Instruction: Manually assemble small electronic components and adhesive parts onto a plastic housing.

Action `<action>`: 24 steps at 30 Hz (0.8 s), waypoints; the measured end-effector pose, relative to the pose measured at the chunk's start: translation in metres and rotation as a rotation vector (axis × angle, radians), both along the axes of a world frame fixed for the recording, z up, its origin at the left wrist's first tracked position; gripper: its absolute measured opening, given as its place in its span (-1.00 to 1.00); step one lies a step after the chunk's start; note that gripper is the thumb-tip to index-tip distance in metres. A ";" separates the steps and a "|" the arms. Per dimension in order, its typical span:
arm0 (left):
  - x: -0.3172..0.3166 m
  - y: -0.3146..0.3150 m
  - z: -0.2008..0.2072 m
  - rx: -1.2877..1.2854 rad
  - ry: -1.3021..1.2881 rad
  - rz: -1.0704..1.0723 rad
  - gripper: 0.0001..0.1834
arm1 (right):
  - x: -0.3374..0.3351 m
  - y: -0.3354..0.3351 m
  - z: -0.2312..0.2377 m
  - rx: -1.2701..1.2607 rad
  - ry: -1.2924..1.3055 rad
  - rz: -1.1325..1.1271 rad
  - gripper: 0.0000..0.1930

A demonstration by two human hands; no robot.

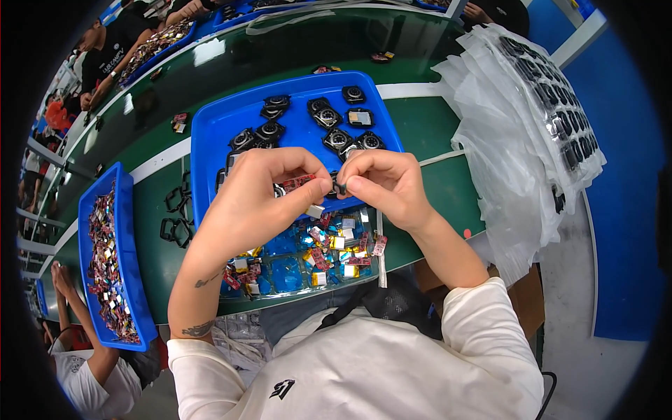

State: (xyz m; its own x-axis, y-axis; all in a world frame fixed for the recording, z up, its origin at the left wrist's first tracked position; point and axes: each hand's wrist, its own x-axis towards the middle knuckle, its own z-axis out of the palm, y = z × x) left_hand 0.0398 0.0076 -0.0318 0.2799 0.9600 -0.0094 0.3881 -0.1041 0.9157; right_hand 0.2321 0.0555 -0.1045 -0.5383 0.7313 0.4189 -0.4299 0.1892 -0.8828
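**A green table [451, 185] packed with parts**

Black frames [177, 231] lie left of the blue tray [203, 122]; to its right, crumpled white plastic [483, 140] surrounds rows of dark parts [553, 91]. The tray holds black watch cases [327, 116], and the hands hide some of its near side. Just before it, a clear tray [369, 224] carries little boards and batteries; a long blue bin [128, 210] at left is heaped with small pieces. Above the blue tray's near edge, the left hand [280, 185] pinches a red board [297, 183]; the right hand [385, 183] has thumb and forefinger nearly together, their grip unclear.
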 end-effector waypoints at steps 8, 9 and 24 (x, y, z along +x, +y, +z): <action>-0.006 -0.002 0.007 0.056 -0.146 -0.002 -0.87 | -0.001 0.006 -0.007 0.620 -0.770 -0.564 -0.91; -0.008 -0.002 0.008 0.096 -0.206 0.039 -0.86 | -0.002 0.006 -0.011 0.624 -0.771 -0.562 -0.91; -0.016 -0.006 0.017 0.144 -0.201 0.051 -0.84 | -0.004 0.005 -0.001 0.821 -0.937 -0.248 -0.48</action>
